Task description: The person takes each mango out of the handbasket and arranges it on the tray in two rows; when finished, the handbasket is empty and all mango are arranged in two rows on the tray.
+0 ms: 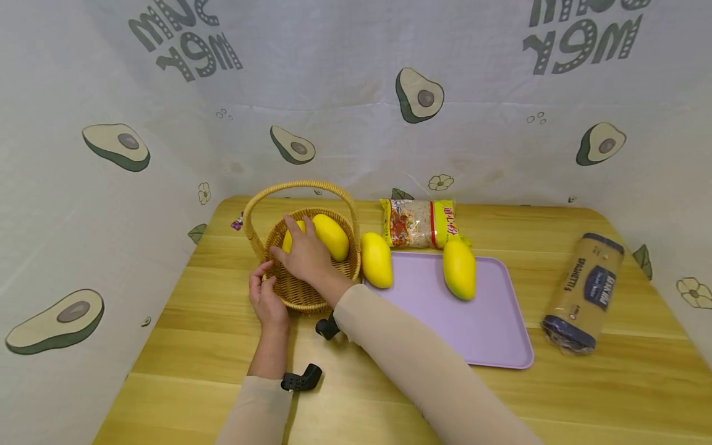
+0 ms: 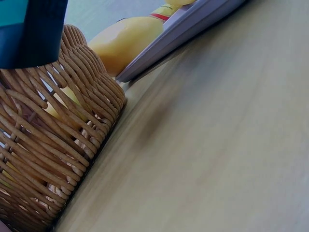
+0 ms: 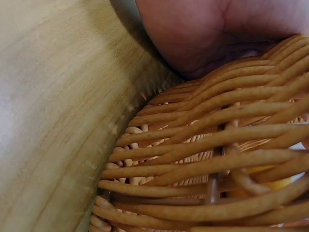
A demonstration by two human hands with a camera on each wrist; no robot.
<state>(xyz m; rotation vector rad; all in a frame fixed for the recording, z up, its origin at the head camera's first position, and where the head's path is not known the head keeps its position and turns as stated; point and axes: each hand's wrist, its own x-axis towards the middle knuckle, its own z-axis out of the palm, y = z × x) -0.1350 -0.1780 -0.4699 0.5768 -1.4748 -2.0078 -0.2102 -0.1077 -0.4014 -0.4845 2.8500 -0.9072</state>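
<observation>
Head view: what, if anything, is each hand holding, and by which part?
The right hand spreads over the top of the left mango inside the basket; the left hand touches the basket's near-left side. Whether either grips cannot be told.

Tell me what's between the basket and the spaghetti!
In the head view, one mango sits beside the basket, then comes the purple tray, with another mango by its back edge, then bare wooden table before the spaghetti.
</observation>
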